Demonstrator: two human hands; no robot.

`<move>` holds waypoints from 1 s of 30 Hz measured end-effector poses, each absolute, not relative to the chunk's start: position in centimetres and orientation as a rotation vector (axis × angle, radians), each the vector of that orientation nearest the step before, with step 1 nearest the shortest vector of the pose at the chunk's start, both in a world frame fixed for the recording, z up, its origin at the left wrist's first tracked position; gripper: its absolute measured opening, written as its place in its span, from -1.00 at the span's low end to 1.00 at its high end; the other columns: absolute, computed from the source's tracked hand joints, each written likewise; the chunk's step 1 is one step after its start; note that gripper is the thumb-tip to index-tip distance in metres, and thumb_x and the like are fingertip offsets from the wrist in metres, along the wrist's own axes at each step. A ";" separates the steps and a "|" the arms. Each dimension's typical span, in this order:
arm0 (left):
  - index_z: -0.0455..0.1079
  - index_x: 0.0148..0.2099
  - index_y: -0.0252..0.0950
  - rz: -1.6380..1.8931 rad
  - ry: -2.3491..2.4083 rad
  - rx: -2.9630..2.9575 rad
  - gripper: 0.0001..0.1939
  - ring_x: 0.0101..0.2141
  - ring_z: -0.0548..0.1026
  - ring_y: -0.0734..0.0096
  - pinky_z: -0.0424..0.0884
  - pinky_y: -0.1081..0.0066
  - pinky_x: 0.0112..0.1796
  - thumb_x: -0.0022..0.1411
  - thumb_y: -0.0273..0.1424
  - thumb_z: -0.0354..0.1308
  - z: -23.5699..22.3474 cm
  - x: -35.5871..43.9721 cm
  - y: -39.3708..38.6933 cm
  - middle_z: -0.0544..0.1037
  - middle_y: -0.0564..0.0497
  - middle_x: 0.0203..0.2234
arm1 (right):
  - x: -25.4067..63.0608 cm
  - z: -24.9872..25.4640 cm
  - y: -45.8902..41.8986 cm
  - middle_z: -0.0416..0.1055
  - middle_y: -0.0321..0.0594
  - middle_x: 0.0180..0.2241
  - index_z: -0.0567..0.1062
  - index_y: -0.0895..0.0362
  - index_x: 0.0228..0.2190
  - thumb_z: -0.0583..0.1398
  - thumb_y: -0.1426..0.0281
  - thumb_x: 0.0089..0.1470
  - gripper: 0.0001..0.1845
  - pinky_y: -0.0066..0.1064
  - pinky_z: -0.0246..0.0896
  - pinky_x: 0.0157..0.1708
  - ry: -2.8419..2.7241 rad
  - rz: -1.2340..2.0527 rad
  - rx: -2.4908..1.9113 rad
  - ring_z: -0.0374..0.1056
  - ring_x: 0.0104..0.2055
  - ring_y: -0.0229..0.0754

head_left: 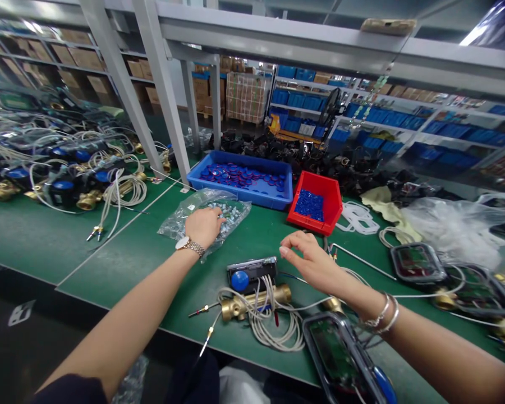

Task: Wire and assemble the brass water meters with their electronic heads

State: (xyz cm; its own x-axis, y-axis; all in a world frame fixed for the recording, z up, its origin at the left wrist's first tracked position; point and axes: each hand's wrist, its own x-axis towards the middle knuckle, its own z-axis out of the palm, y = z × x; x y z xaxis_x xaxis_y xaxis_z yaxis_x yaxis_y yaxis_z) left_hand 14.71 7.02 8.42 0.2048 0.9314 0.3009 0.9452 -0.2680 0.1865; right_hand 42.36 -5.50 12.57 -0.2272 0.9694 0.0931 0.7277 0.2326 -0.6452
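My left hand (204, 226), with a watch on its wrist, reaches into a clear plastic bag (174, 220) of small pale parts (232, 214). Its fingers are curled among the parts; what is between them is too small to make out. Over the bench hangs my right hand (313, 259), loosely bent, thumb apart from the fingers, nothing visible in it. Below and between both hands lies a brass meter body (252, 303) with a coiled grey cable (273, 331), a black housing (252, 271) and a blue round cap (239, 280). A framed display unit (334, 350) lies at the near right.
Behind the bag stand a blue tray (246, 194) of blue discs and a red bin (331, 206) of small blue parts. Many cabled meters (63, 182) crowd the left. Display units (417, 262) and plastic wrap (458, 224) lie right. A grey frame post (162, 84) rises behind.
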 end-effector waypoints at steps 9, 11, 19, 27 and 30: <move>0.50 0.02 -0.20 -1.257 -0.945 -2.770 -0.79 -0.15 0.50 0.33 0.38 0.27 -0.05 0.40 -0.28 0.18 12.5 19.4 -4.5 0.67 0.05 -0.15 | 39.8 15.0 -5.9 0.54 -0.12 -0.23 0.58 0.14 -0.24 0.13 0.04 0.30 -0.55 -0.28 0.26 -0.20 -1.338 1.634 -1.166 0.40 -0.21 -0.14; 0.50 0.03 -0.21 -1.338 -0.839 -2.762 -0.79 -0.12 0.49 0.30 0.37 0.27 -0.07 0.37 -0.34 0.23 12.4 20.5 -7.1 0.67 0.05 -0.16 | 39.3 15.3 -6.2 0.52 -0.20 -0.34 0.58 0.16 -0.37 0.26 0.07 0.20 -0.61 -0.34 0.25 -0.21 -1.311 1.627 -1.152 0.39 -0.28 -0.22; 0.50 0.00 -0.24 -1.293 -0.528 -2.927 -0.82 -0.17 0.50 0.36 0.37 0.31 -0.14 0.38 -0.35 0.22 11.2 22.7 -12.2 0.68 0.09 -0.23 | 39.4 16.5 -5.9 0.45 -0.33 -0.47 0.51 0.14 -0.37 0.41 0.12 0.03 -0.64 -0.52 0.11 -0.58 -1.059 1.769 -1.133 0.21 -0.58 -0.40; 0.41 0.17 -0.21 -1.379 -0.818 -2.908 -0.56 -0.17 0.52 0.30 0.42 0.25 -0.12 0.26 -0.34 0.34 9.3 17.9 -11.7 0.67 0.03 -0.18 | 39.5 16.2 -1.8 0.54 -0.23 -0.41 0.66 0.14 -0.39 0.33 0.24 0.09 -0.79 -0.43 0.12 -0.46 -1.661 1.205 -1.333 0.28 -0.43 -0.28; 0.47 0.01 -0.18 -1.537 -1.221 -2.690 -0.72 -0.17 0.50 0.32 0.41 0.24 -0.07 0.25 -0.45 0.33 8.4 16.3 -11.2 0.62 0.03 -0.20 | 39.0 15.3 -0.2 0.54 -0.24 -0.43 0.67 0.15 -0.40 0.30 0.32 0.12 -0.83 -0.38 0.16 -0.38 -1.946 1.103 -1.324 0.33 -0.39 -0.24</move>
State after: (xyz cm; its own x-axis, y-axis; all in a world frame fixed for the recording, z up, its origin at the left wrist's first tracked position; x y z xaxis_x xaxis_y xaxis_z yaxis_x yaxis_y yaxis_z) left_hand 16.31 -11.16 8.37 0.3113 0.6736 0.6703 0.5003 -0.7159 0.4870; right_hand 39.01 -0.21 15.27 -0.3749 0.9270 -0.0149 0.4892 0.1841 -0.8525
